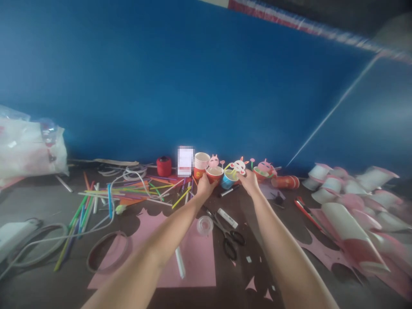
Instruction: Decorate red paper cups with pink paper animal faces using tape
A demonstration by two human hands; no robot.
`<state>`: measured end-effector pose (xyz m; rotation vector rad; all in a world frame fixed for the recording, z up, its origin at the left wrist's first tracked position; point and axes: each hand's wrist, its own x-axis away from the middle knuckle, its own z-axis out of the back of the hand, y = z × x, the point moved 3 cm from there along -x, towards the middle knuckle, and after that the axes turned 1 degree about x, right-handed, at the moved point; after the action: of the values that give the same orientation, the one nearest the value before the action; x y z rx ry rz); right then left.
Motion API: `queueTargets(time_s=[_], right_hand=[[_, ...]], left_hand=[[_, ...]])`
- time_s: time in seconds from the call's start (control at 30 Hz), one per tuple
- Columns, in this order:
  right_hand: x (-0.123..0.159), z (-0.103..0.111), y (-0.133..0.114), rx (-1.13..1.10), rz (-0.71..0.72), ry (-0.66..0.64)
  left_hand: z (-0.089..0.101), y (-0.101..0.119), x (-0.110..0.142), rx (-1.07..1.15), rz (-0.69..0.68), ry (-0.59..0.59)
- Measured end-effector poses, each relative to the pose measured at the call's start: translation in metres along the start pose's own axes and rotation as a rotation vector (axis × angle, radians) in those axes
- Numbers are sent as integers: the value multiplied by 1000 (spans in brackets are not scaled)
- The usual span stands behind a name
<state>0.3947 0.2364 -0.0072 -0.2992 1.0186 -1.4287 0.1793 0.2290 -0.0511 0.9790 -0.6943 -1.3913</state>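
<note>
My left hand (205, 187) is closed on a red paper cup (215, 171) that has a pink paper face (214, 161) standing up from it. My right hand (249, 183) grips the right side of a blue paper cup (228, 179). Out of that cup rises a white rabbit face (239, 166) with pink ears and cheeks, beside yellow-green straws. Both cups stand side by side near the wall; the fingertips are partly hidden. Behind my left hand is a stack of paper cups (202, 161). Right of my right hand stands another cup with a pink face (264, 166).
Scissors (229, 236), a glue stick (227, 218) and a tape roll (205, 225) lie between my arms. Pink paper (193, 266) is under my left arm. Straws (161, 193) and a white cable (112, 210) spread left; a red cutter (310, 214) and white-and-pink rolls (354, 189) lie right.
</note>
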Motion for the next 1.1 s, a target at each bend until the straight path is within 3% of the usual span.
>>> queueTargets(time_s=[0.17, 0.4, 0.57, 0.8, 0.93, 1.1], right_hand=[[6, 5, 4, 50, -3, 29], [23, 2, -11, 123, 20, 69], [19, -10, -19, 160, -4, 122], [20, -28, -20, 109, -7, 53], [26, -23, -10, 29, -25, 6], [23, -2, 10, -20, -67, 18]], left_hand=[[-7, 6, -12, -17, -72, -19], [-13, 13, -23, -30, -179, -27], [-18, 13, -26, -117, -130, 8], [-22, 11, -12, -218, -63, 24], [-22, 21, 8, -217, -156, 62], [-17, 41, 20, -242, -417, 38]])
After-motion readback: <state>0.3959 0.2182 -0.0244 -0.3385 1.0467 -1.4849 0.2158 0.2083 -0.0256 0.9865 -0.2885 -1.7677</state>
